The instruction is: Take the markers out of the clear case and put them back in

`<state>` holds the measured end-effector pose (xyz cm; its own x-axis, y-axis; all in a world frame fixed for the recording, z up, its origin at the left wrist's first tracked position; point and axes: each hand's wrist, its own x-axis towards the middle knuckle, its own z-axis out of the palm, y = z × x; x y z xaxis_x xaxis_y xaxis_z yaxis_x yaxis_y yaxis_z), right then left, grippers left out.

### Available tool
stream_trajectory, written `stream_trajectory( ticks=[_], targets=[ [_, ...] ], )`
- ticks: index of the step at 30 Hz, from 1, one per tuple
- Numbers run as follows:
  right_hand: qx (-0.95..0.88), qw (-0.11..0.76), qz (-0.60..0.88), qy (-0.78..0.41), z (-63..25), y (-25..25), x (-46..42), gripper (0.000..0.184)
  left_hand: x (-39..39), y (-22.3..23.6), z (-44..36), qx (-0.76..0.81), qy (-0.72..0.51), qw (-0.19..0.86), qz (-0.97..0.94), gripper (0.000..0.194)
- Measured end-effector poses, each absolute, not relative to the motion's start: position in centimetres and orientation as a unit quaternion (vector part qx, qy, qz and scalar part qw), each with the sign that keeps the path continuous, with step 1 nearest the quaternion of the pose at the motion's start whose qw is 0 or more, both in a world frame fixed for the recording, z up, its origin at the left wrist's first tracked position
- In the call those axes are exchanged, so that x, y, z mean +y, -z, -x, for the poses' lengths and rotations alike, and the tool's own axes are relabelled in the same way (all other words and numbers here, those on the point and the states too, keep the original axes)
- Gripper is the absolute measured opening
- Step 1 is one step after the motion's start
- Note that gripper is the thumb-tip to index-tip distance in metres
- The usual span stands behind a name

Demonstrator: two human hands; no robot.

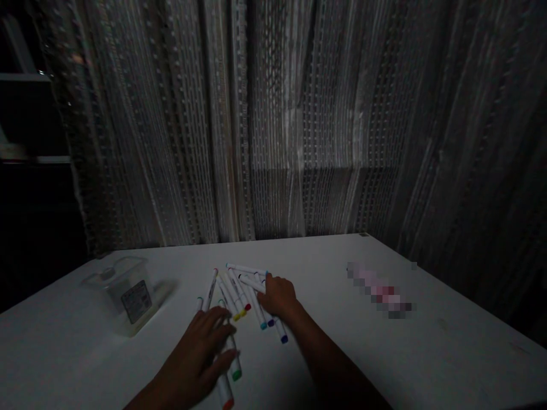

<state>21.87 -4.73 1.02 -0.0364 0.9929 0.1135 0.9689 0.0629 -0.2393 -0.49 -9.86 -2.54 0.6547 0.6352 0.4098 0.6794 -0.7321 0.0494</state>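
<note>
Several white markers with coloured ends (233,297) lie in a loose pile on the white table (325,262). My left hand (203,350) is over the near left of the pile, its fingers apart and thumb out. Beneath it are a green-ended marker (233,353) and an orange-ended marker (224,392), partly covered by the fingers. At the right side of the pile, my right hand (278,293) has its fingers curled at a dark-ended marker (251,282); the fingertips are partly hidden. A light-blue-ended marker (247,269) lies across the far side.
A clear plastic container (122,293) with a dark label stands on the left of the table. To the right lies a pixelated pinkish object (380,290), not identifiable. A patterned curtain (277,125) hangs behind the table. The room is dim.
</note>
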Motion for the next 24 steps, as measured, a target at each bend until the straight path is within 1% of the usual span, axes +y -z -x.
stream_trajectory(
  ticks=[2, 4, 8, 10, 14, 16, 20, 24],
  targets=[
    [-0.726, 0.13, 0.674, -0.031, -21.9, -1.0, -4.8, 0.052, -9.8, 3.5, 0.9, -0.399, 0.183, 0.087, 0.894, 0.05],
    [-0.732, 0.134, 0.668, -0.022, -21.9, -1.0, -4.9, 0.052, -9.6, 4.1, 1.1, -0.419, 0.165, 0.102, 0.887, 0.055],
    [-0.731, 0.13, 0.669, -0.038, -21.8, -1.2, -5.1, 0.05, -8.1, 3.9, 1.0, -0.431, 0.17, 0.104, 0.88, 0.047],
    [-0.729, 0.134, 0.67, -0.043, -21.7, -1.4, -5.2, 0.052, -6.8, 3.7, 1.1, -0.436, 0.182, 0.106, 0.875, 0.046],
    [-0.742, 0.173, 0.647, -0.039, -21.3, -1.4, -5.3, 0.054, -3.9, 3.3, 1.2, -0.48, 0.188, 0.098, 0.851, 0.056],
    [-0.762, 0.185, 0.619, -0.047, -21.2, -1.0, -5.1, 0.059, -2.8, 3.2, 1.1, -0.498, 0.179, 0.086, 0.844, 0.06],
    [-0.799, 0.16, 0.573, -0.09, -21.1, -0.3, -4.8, 0.071, -2.5, 2.9, 0.3, -0.508, 0.171, 0.073, 0.841, 0.061],
    [-0.806, 0.142, 0.563, -0.118, -21.1, 0.0, -4.6, 0.074, -3.7, 2.1, -0.3, -0.521, 0.166, 0.074, 0.834, 0.056]
  ],
)
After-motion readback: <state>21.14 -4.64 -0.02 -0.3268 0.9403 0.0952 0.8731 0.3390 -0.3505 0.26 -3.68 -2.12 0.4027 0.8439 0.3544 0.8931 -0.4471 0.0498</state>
